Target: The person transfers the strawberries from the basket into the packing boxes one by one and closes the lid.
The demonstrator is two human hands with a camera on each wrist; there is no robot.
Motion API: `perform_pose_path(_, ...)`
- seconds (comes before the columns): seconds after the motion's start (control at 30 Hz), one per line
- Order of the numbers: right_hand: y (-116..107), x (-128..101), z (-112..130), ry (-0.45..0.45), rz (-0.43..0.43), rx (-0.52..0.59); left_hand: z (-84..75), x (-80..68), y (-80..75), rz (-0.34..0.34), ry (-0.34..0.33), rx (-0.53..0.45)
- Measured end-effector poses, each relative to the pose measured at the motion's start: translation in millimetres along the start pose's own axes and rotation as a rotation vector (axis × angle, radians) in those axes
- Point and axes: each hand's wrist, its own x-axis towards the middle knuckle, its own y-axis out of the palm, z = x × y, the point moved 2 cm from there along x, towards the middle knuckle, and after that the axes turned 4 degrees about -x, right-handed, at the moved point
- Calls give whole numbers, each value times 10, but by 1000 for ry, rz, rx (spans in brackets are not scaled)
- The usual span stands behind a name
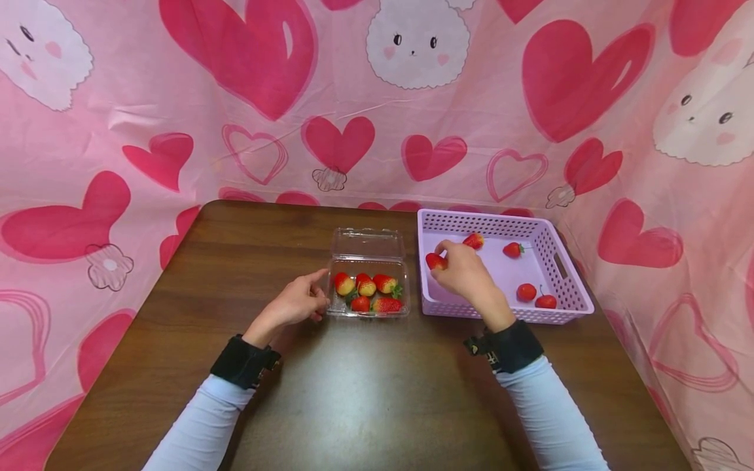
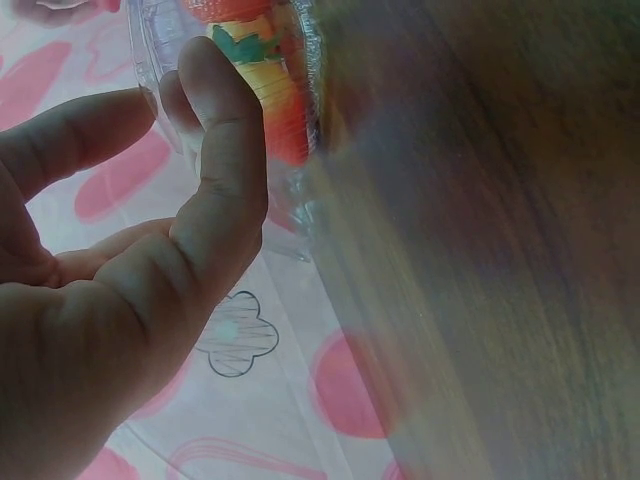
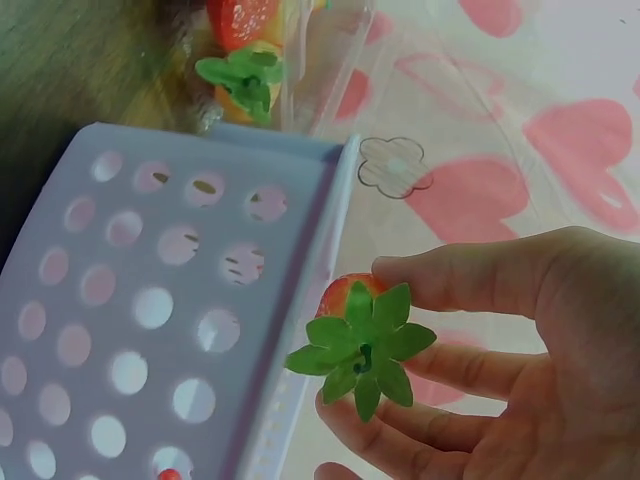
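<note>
Right hand (image 1: 468, 271) pinches strawberry (image 1: 436, 261) over basket (image 1: 565, 268); left hand (image 1: 297, 302) relaxed, touching clamshell (image 1: 368, 245).

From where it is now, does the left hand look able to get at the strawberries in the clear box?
Probably yes. The left hand rests at the clear box, whose lid stands open, so the strawberries lie uncovered. The right hand is over at the purple basket, pinching another strawberry, out of the way.

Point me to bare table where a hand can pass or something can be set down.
Free: the broad near strip of table between the two sleeves, and the left stretch beyond the left hand. Crowded: the narrow gap between the clear clamshell and lilac basket, where the right hand pinches a strawberry.
</note>
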Motion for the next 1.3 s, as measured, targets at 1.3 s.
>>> perform_pose_path(1.3, 243, 14, 399, -191, -9, 108, -14, -2, -3, -1, -16, 6)
